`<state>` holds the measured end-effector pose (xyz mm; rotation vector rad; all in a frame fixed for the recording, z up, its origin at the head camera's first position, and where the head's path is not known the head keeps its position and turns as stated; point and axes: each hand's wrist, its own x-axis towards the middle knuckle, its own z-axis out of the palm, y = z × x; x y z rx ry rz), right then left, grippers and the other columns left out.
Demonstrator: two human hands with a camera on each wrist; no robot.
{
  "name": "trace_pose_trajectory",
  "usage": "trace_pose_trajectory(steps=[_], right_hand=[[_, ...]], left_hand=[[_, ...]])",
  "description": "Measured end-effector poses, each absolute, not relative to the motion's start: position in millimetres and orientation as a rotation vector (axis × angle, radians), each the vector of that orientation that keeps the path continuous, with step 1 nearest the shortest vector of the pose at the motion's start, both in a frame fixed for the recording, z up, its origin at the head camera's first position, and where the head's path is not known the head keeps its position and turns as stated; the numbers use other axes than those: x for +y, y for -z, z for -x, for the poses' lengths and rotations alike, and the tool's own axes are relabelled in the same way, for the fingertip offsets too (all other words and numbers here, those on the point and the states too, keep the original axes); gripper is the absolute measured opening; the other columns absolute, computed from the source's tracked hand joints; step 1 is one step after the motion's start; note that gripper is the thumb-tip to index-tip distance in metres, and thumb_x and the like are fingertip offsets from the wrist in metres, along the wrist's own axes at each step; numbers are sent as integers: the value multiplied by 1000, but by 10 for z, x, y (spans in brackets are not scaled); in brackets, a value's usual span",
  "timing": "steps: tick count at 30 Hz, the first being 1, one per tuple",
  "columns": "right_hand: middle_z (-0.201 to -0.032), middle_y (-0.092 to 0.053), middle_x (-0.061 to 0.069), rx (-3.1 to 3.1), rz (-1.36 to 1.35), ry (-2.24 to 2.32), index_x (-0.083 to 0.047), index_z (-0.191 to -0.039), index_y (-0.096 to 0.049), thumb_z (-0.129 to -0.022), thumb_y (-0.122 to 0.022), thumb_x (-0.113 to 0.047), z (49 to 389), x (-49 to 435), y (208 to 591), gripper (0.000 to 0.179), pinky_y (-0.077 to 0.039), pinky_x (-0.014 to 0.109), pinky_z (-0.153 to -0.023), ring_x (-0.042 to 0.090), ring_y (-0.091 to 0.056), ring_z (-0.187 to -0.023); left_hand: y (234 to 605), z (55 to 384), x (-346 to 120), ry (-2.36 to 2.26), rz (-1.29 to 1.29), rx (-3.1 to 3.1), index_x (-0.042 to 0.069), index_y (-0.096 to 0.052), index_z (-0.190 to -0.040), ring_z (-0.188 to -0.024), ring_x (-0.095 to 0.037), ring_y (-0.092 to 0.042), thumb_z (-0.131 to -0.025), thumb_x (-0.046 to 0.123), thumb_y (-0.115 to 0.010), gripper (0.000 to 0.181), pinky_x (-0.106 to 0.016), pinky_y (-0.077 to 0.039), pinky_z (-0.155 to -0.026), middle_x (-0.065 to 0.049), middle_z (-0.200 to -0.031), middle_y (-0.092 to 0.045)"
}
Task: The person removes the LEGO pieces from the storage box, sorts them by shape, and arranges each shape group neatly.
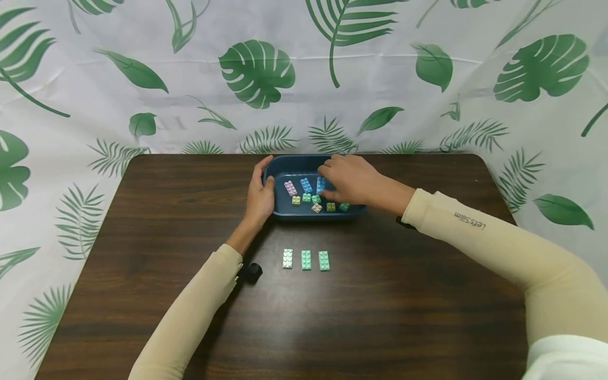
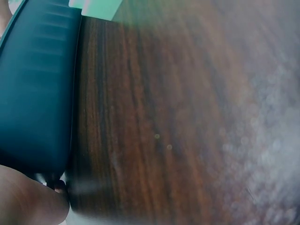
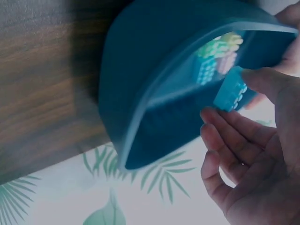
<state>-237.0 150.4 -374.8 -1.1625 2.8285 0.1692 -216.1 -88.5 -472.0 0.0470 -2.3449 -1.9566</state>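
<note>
A dark blue tray [image 1: 304,215] stands at the back of the table with several toy building bricks in it. My left hand [image 1: 260,199] grips its left end, thumb at the rim. My right hand [image 1: 349,178] reaches over the tray's right part. In the right wrist view, its thumb and fingertips pinch a blue building brick [image 3: 230,90] above the tray floor. Inside lie another blue brick [image 1: 306,184], a pink brick [image 1: 290,188], a yellow brick [image 1: 296,200] and several small green ones. The right hand hides part of the tray's inside.
In front of the tray, a pale green brick [image 1: 287,258] and two mint green bricks, one in the middle [image 1: 306,260] and one at the right [image 1: 324,260], lie in a spaced row on the dark wooden table [image 1: 404,316]. A leaf-patterned cloth [image 1: 190,105] hangs behind.
</note>
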Motion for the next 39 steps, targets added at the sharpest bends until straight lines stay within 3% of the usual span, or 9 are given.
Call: trace_pose_trajectory(steps=[9,16,25,32,39], right_hand=[[-122,-75,10,2883,1261,-119,-8,-127,-71,-94,-77,-47,2019,1624,3523,52,-58,42,-82,28,-67,-106],[-114,-75,8,2859,1383,-172,-6,-120,-72,-91,-78,-47,1704,1655,3446,50,-53,41,-77,27,-66,-101],[-108,-74,3,2811,1362,-154,-9,-118,-72,-89,-79,-50,1382,1711,3548,51,-50,37,-76,22,-64,-98],[-112,-74,3,2786,1331,-138,-9,-119,-72,-87,-80,-49,1223,1794,3670,51,-53,38,-80,22,-66,-103],[-115,-74,6,2756,1294,-97,-6,-124,-72,-87,-81,-50,1125,1876,3836,58,-56,43,-90,25,-67,-107]], left_hand=[[4700,2140,-888,1946,-56,-2362,28,-44,-159,-155,-21,-39,-112,10,-42,51,-49,-31,-127,0,-167,-42],[4685,2127,-893,1960,-48,-2334,28,-45,-159,-157,-20,-34,-112,10,-42,50,-50,-28,-129,1,-168,-41],[4705,2135,-868,1961,-52,-2372,29,-43,-160,-152,-22,-42,-112,10,-41,51,-49,-35,-123,-2,-168,-42],[4690,2125,-855,1925,-41,-2386,27,-42,-160,-159,-21,-31,-112,11,-40,51,-51,-29,-126,-1,-171,-37],[4694,2115,-861,1915,-40,-2390,28,-43,-160,-157,-20,-32,-113,11,-40,50,-47,-31,-114,1,-172,-35]])
